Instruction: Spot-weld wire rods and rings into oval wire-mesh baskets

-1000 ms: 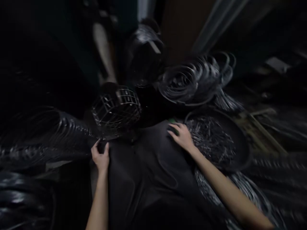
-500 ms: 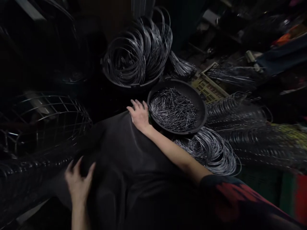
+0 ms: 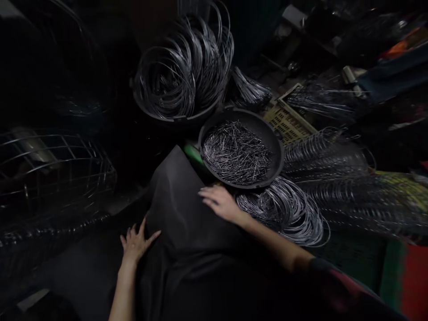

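My left hand [image 3: 135, 243] is spread on the dark cloth [image 3: 177, 191] that drapes over my lap, with nothing in its fingers. Farther right, my right hand [image 3: 219, 203] lies with fingers stretched out over the same cloth, holding nothing. Just beyond it stands a round dark basin [image 3: 276, 149] with many short cut metal wires [image 3: 237, 154] inside. Beside my right wrist is a loose coil of wire [image 3: 297, 218]. A green object [image 3: 194, 154] shows partly between the cloth and the basin.
A second basin [image 3: 157, 113] at the back holds large wire coils [image 3: 167, 80]. Behind are a wire bundle [image 3: 252, 89] and a yellow crate [image 3: 289, 118]. Wire racks [image 3: 334, 165] spread on the right, a wire-frame basket [image 3: 60, 156] on the left. Red and green items [image 3: 414, 281] sit lower right.
My right hand has drawn back from the basin's left edge, toward me and to the right. My left hand has moved right and stays spread. The view has shifted slightly.
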`<state>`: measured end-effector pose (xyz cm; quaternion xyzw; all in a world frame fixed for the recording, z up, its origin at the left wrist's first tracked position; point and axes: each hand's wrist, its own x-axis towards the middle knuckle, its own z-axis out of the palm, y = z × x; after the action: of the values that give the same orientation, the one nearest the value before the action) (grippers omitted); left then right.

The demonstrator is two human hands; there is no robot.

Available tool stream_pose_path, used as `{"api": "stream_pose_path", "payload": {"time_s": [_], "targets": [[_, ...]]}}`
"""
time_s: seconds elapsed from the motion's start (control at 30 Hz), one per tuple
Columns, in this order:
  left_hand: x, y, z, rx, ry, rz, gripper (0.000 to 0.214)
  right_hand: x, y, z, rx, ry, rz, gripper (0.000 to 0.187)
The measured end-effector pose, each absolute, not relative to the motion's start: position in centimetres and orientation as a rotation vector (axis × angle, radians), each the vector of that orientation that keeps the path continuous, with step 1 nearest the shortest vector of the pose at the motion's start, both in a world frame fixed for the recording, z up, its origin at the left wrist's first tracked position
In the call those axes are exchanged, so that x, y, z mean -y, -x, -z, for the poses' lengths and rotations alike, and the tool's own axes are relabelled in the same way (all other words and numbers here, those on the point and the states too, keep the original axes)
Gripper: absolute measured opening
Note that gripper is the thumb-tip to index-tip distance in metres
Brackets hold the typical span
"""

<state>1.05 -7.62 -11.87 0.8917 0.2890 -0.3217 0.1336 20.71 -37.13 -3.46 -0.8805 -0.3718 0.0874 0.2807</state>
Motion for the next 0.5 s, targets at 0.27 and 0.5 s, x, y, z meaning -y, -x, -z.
{"api": "stream_pose_path", "payload": {"time_s": [0.27,0.5], "targets": [[2.4,-1.1,8.0,-1.091,-2.993,0.533,0.061,35.4,-39.8,3.3,0.491,2.905,-0.262,0.033],[-1.4,0.5,7.1,-1.071,-3.174,0.818,0.041,32.9,-40.8,7.5,0.448,2.956,-0.448,0.035]]}}
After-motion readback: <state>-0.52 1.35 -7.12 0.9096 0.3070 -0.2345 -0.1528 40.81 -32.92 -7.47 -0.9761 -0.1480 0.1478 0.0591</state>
